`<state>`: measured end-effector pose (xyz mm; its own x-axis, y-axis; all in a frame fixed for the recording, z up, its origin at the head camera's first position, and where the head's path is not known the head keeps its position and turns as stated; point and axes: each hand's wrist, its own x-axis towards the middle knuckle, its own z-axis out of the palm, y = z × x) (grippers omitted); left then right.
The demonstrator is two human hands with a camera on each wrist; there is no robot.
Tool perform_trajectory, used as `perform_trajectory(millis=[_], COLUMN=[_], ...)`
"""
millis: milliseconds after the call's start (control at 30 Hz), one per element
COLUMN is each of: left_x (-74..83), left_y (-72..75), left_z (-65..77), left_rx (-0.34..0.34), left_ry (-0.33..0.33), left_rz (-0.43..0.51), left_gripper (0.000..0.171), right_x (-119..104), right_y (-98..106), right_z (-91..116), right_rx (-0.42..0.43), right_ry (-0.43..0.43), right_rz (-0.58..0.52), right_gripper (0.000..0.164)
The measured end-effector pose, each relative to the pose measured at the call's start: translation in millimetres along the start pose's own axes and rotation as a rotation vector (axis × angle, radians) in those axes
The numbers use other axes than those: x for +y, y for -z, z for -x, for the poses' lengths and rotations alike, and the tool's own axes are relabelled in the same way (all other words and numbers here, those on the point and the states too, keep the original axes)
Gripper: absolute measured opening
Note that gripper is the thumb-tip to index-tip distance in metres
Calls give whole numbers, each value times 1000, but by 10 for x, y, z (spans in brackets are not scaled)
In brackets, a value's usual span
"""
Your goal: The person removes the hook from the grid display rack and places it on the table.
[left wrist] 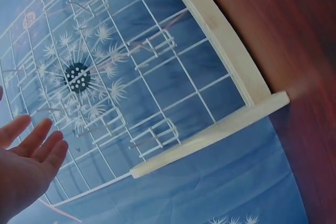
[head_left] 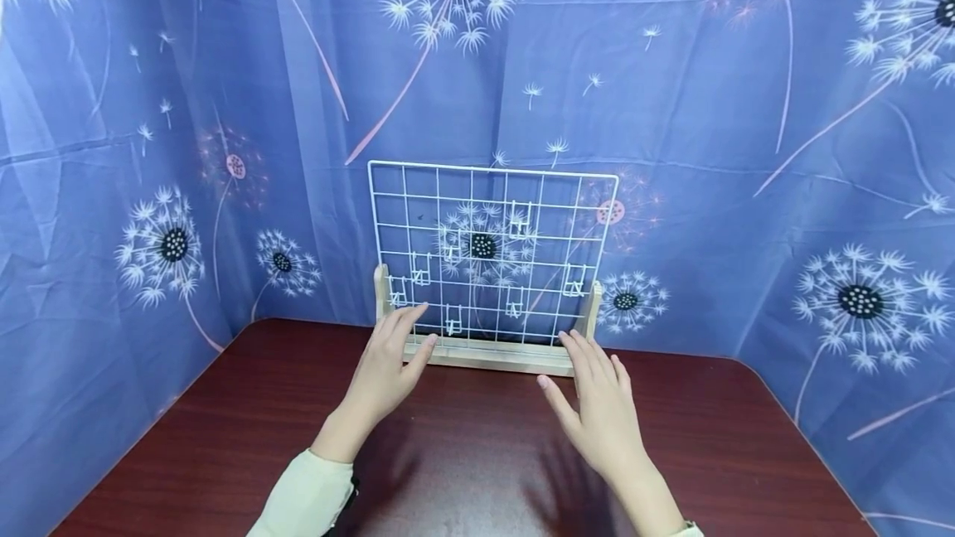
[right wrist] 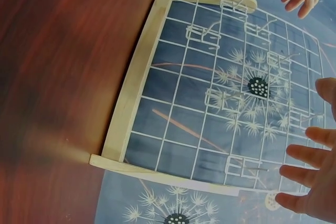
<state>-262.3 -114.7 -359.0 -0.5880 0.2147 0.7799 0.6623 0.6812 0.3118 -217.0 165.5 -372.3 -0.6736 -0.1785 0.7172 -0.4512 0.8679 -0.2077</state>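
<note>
A white wire grid panel stands upright in a pale wooden stand near the back of the table. Several small white wire hooks hang on its mesh at different heights; the left wrist view shows one hook close to a wooden upright. My left hand is held in front of the panel's left part, fingers extended and thumb apart, holding nothing. On the other side, my right hand reaches toward the lower right of the stand with fingers spread, also holding nothing. Neither hand clearly touches the panel.
The dark red-brown wooden table runs out in front of the stand, its rounded back corners near the cloth. Blue fabric with a dandelion print hangs behind the table and at both sides.
</note>
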Motion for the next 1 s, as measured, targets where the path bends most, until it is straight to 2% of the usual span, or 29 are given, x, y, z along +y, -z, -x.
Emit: perform_trajectory(millis=[267,500,600,833,1000], left_x=[-172,-324,-393,-563,-624], left_y=[92,186,200,229,259], left_z=[-159,-300,-330,-441,-608], left_rx=[9,25,28,97,153], left_ry=[-35,42,44,1,25], left_rz=[53,103,137,231,296], left_gripper=[41,43,44,42,40], right_x=[78,154,184,247,296], right_y=[49,81,75,64,84], right_z=[-107,-177,-195,-257,-313], right_rx=[15,28,31,14,28], right_ry=[14,8,4,-34,-32], right_rz=[-65,-123,-141,-195,-213], right_gripper=[58,57,56,54,54])
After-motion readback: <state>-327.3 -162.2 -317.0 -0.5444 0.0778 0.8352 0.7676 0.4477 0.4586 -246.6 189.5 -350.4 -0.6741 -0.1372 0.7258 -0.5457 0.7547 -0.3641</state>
